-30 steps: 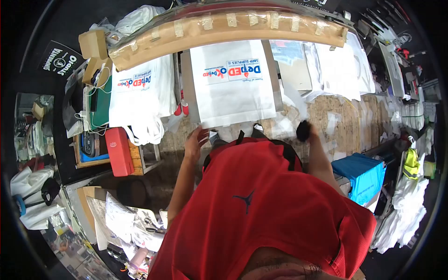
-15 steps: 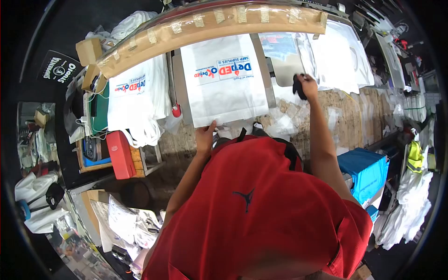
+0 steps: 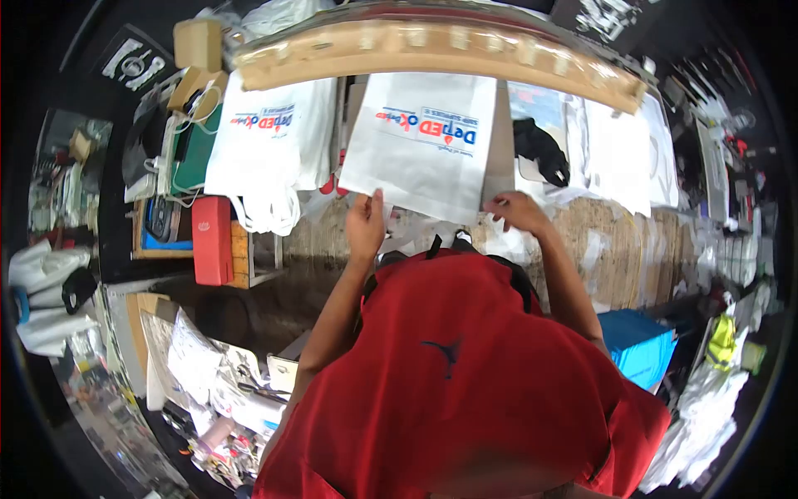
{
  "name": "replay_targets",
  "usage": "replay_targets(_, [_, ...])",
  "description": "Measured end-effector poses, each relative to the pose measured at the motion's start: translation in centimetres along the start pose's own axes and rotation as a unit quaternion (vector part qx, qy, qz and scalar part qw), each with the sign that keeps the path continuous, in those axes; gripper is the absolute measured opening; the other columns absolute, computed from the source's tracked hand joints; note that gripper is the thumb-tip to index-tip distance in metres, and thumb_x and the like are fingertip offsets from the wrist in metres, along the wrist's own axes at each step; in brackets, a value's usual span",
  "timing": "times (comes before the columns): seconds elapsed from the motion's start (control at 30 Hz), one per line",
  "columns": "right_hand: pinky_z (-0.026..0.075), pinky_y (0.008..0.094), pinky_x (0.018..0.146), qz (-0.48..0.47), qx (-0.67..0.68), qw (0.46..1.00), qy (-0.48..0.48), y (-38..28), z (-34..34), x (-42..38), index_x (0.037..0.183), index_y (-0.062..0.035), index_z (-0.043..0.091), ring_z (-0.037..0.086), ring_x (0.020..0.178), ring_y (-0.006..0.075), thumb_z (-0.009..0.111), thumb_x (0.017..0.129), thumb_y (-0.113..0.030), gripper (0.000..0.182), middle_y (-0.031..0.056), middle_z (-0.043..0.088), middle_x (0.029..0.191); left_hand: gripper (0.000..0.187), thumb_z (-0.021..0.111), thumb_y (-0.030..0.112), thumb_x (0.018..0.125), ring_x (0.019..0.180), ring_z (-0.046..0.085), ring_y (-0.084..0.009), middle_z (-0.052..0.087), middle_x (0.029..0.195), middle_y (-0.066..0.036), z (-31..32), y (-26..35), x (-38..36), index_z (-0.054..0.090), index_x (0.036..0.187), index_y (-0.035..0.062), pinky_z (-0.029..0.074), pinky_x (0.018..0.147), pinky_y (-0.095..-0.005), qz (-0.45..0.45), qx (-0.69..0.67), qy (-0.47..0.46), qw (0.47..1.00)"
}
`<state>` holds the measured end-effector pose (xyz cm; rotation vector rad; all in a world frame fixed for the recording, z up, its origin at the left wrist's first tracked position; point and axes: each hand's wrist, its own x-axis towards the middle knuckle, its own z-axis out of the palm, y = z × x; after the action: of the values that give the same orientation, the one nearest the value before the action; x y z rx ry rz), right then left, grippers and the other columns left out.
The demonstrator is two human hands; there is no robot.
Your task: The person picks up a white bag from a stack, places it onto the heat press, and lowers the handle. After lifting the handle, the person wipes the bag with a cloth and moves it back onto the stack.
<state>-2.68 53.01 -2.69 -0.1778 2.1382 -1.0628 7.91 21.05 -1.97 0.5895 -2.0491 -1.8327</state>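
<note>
A white printed bag (image 3: 420,141) with red and blue lettering lies tilted over a grey board (image 3: 499,158), its lower edge raised toward me. My left hand (image 3: 366,224) pinches the bag's lower left corner. Near the lower right corner is my right hand (image 3: 517,211), its fingers apart and holding nothing. A black cloth (image 3: 540,151) rests to the right of the board, beyond my right hand. To the left hangs a stack of similar white bags (image 3: 270,154), with handles dangling at the front.
A long taped cardboard roll (image 3: 432,41) spans the back. At left are a red box (image 3: 212,241) and a green panel (image 3: 198,151). White sheets (image 3: 619,154) lie at right, above wooden boards (image 3: 615,249). A blue-covered box (image 3: 636,345) stands lower right.
My right hand has let go of the black cloth and come left toward the bag. The bag's lower end is now lifted and skewed in my left hand. The camera view has shifted.
</note>
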Motion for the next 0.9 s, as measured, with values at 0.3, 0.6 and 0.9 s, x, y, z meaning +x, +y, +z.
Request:
replay_targets(0.3, [0.047, 0.0265, 0.064, 0.054, 0.461, 0.875, -0.134, -7.1, 11.4, 6.9, 0.120, -0.0047, 0.057, 0.062, 0.076, 0.0116, 0.068, 0.091, -0.024, 0.037, 0.0051, 0.064, 0.099, 0.026, 0.061, 0.015, 0.097, 0.057, 0.032, -0.0064, 0.041, 0.059, 0.000, -7.9, 7.2, 6.9, 0.053, 0.077, -0.0004, 0.030, 0.049, -0.0275, 0.096, 0.063, 0.036, 0.993])
replay_targets(0.6, [0.047, 0.0320, 0.056, -0.169, 0.214, 0.962, 0.004, -29.2, 21.9, 17.9, 0.116, 0.0002, 0.060, 0.060, 0.065, 0.0147, 0.069, 0.087, -0.016, 0.035, 0.0093, 0.071, 0.087, 0.034, 0.067, 0.020, 0.094, 0.052, 0.034, -0.0042, 0.040, 0.054, 0.004, -29.1, 3.9, 14.5, 0.057, 0.070, -0.0008, 0.029, 0.048, -0.0253, 0.095, 0.135, 0.272, 0.948])
replay_targets(0.9, [0.055, 0.0351, 0.065, -0.071, 0.014, 0.993, 0.095, -33.1, 28.8, 23.3, 0.115, 0.0014, 0.059, 0.071, 0.071, 0.0231, 0.073, 0.082, -0.020, 0.041, 0.0182, 0.071, 0.080, 0.041, 0.083, 0.036, 0.074, 0.078, 0.071, -0.0327, 0.071, 0.083, -0.019, -37.2, -7.1, 21.2, 0.071, 0.089, -0.0005, 0.054, 0.073, -0.0396, -0.072, 0.315, 0.243, 0.915])
